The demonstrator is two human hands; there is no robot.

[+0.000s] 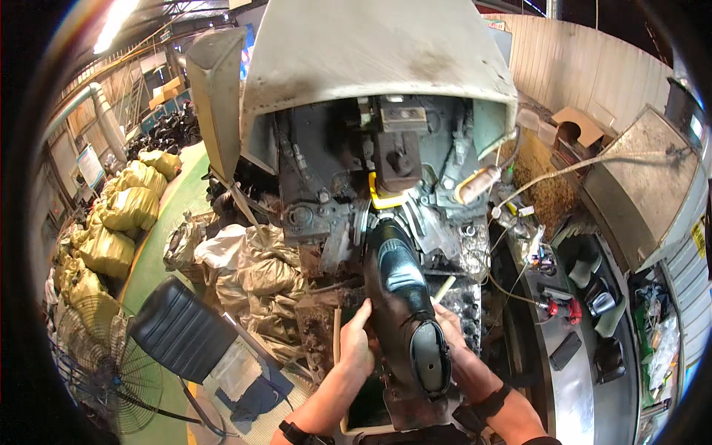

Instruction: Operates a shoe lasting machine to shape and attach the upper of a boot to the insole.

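Observation:
A black leather shoe (403,271) points away from me, its toe end up against the machine's metal jaws (371,215). Inside its heel opening shows a grey last (428,358) with a small hole in its top. My left hand (357,347) grips the shoe's left side, thumb raised along it and fingers mostly hidden behind it. On the opposite side, near the heel, my right hand (449,331) is closed round the shoe, its fingertips partly out of sight. A yellow bent bar (380,196) sits just above the toe.
A large pale hood (378,52) overhangs the machine. To the right runs a metal bench (575,386) with red-handled tools (564,308) and black shoe parts (601,300). A black chair (185,319), a wire fan (111,371) and stuffed sacks (248,259) stand at left.

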